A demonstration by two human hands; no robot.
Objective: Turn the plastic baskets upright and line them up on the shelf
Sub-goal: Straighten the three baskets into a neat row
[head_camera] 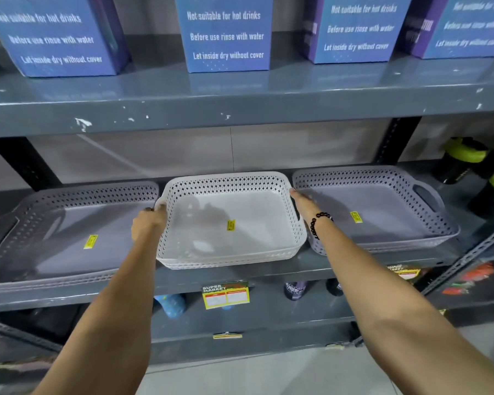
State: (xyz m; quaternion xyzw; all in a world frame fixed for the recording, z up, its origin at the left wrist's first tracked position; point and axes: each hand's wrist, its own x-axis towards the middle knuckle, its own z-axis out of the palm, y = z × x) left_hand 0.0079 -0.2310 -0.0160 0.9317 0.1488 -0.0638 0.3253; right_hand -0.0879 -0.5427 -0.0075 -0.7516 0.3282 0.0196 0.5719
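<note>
Three shallow perforated plastic baskets stand upright in a row on the middle grey shelf [311,270]. The white basket [254,220] is in the centre, a small stack of nested ones. My left hand [149,220] grips its left handle and my right hand [304,202], with a black bead bracelet on the wrist, holds its right rim. A grey basket [69,240] sits to its left and another grey basket [388,209] to its right, each with a yellow sticker inside. The white basket nearly touches both neighbours.
Blue cardboard boxes [226,32] stand on the upper shelf [240,109]. Black bottles with green lids [468,161] stand at the right end of the middle shelf. A price tag [226,295] hangs on the shelf edge, with bottles on the shelf below.
</note>
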